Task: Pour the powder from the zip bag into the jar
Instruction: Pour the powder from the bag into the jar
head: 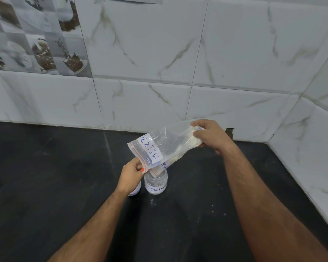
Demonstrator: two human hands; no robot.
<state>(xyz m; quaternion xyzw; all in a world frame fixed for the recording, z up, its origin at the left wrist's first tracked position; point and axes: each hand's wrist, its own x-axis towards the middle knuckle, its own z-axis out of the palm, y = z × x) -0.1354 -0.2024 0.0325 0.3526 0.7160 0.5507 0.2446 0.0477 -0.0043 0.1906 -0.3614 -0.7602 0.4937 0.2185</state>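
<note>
A clear zip bag (pixel 165 146) with a white label reading "MILK P..." is held tilted over a small clear jar (pixel 156 183) labelled "POWDER". The bag's red-striped mouth points down into the jar's opening. My left hand (pixel 131 174) pinches the lower corner of the bag's mouth, just left of the jar. My right hand (pixel 209 136) grips the raised bottom end of the bag, where pale powder is bunched. A little white powder lies in the jar's bottom. The jar stands upright on the black counter (pixel 64 186).
A white jar lid (pixel 135 190) lies on the counter just left of the jar, partly hidden under my left wrist. White marble-look wall tiles (pixel 159 53) rise behind the counter and along the right side, forming a corner. Powder specks dot the counter.
</note>
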